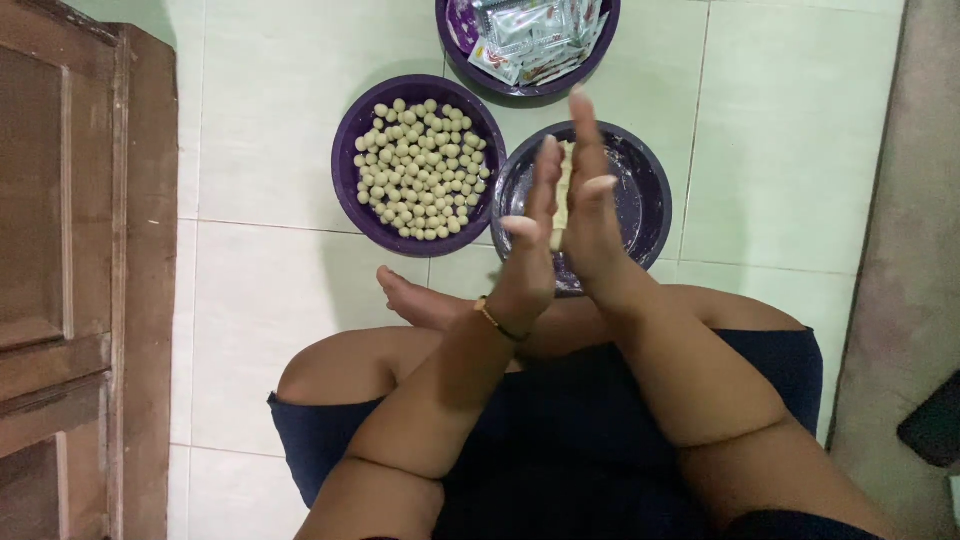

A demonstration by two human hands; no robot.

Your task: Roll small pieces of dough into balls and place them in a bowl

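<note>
Head view: your left hand (527, 250) and right hand (590, 215) press flat, palm to palm, apparently rolling pale dough (562, 195) between them, directly above the floured bowl (645, 200); finished balls (420, 165) lie leftward.

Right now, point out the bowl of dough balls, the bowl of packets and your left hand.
bowl of dough balls (345, 150), head view, left rim.
bowl of packets (455, 30), head view, left rim.
left hand (530, 250), head view, back of hand.

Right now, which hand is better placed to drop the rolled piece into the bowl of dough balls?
Left. The left hand is on the side nearest the bowl of dough balls; the right hand sits over the nearly empty bowl. Both palms press the dough.
</note>
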